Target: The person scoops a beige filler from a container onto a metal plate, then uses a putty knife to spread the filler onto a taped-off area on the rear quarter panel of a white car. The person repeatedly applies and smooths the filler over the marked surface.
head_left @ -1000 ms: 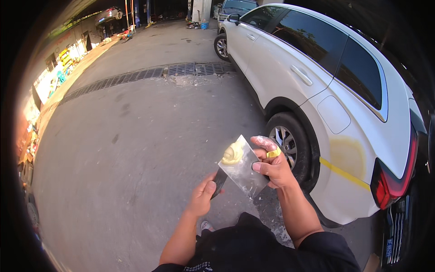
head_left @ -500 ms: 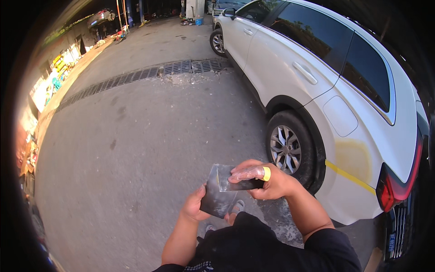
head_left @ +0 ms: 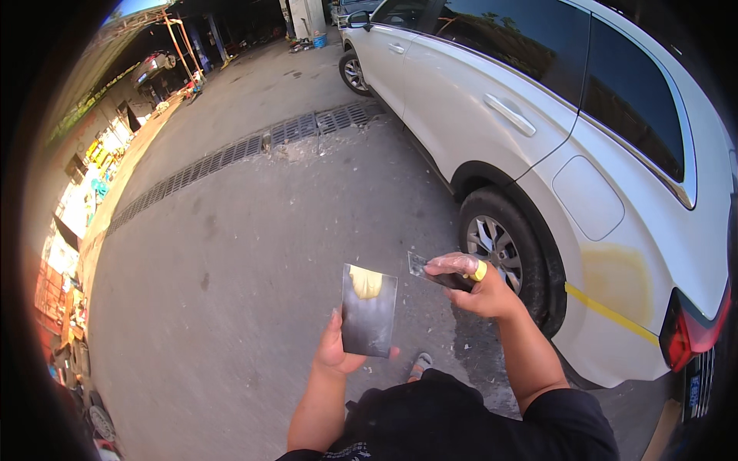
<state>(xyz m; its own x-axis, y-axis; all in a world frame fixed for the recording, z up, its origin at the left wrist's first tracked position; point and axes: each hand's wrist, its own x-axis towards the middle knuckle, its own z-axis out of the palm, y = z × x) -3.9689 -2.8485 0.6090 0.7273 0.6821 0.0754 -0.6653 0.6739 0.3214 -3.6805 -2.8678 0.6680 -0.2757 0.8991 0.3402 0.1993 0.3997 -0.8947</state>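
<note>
I hold a flat grey metal plate upright in my left hand, low in the middle of the view, with a lump of pale cream paste on its top part. My right hand, to the right of the plate and apart from it, grips a second flat metal blade; a finger with pale residue and a yellow wrap lies on it. Beyond this hand is the rear side of a white car, with a faint yellow patch above a strip of yellow tape.
The car's rear wheel stands just beyond my right hand. A drain grate crosses the concrete floor. Assorted clutter lines the left edge. At the back are a blue bucket and another vehicle.
The plate and blade have separated: the blade has moved up and right with my right hand, and the plate stands upright in my left, the paste now on its upper part.
</note>
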